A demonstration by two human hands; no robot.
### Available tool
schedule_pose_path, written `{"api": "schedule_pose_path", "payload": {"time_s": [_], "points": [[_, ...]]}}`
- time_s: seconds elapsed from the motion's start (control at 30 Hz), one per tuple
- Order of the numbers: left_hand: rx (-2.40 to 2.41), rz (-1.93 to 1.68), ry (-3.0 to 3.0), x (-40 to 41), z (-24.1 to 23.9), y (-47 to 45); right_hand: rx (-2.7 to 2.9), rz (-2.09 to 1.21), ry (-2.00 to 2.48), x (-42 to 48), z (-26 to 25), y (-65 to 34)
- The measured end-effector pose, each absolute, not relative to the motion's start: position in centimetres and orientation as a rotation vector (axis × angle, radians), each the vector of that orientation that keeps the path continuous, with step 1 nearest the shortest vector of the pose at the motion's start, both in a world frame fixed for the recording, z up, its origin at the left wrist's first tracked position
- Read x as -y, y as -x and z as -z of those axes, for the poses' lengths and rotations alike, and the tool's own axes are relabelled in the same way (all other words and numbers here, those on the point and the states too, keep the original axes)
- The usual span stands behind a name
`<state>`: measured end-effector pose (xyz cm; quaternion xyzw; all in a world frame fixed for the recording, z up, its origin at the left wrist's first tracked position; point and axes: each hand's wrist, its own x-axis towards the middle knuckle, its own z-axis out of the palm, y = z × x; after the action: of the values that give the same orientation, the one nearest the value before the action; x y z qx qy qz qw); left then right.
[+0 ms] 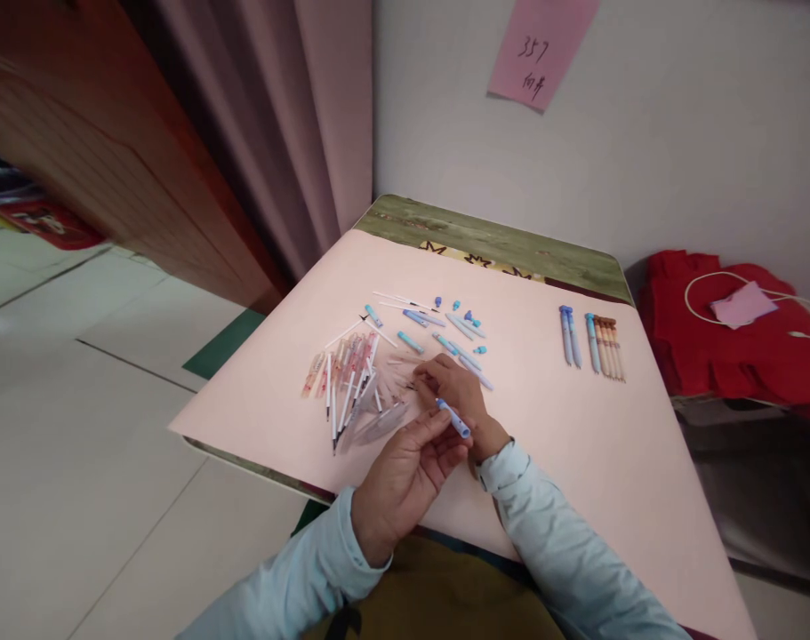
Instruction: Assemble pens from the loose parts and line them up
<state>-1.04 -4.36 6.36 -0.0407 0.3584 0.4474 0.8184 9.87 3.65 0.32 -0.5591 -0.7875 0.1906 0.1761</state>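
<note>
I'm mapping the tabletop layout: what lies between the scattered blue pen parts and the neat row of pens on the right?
Nothing: in the head view, bare pink table cover separates the scattered blue pen parts from the row of pens.

The left hand (pixel 405 476) pinches a blue pen piece (pixel 453 418) by its fingertips. The right hand (pixel 453 387) reaches into loose pen parts (pixel 357 378) on the pink table (pixel 578 462); finished pens (pixel 592 345) lie well apart.

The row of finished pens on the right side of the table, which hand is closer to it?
Right. The right hand lies left of the finished pens; the left hand, holding a blue pen part, is farther off.
</note>
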Motion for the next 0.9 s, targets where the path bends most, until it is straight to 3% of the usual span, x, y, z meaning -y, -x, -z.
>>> {"api": "schedule_pose_path", "payload": {"time_s": [0.2, 0.6, 0.9], "points": [[-0.728, -0.965, 0.053, 4.4, -6.2, 1.2, 2.176, -0.246, 1.805, -4.0, -0.4, -10.8], [-0.731, -0.960, 0.043, 4.4, -6.9, 1.1, 2.195, -0.166, 1.978, -5.5, -0.8, -8.2], [-0.755, -0.948, 0.039, 4.5, -7.2, 1.0, 2.658, -0.281, 1.311, -7.2, -1.0, -7.7]]}}
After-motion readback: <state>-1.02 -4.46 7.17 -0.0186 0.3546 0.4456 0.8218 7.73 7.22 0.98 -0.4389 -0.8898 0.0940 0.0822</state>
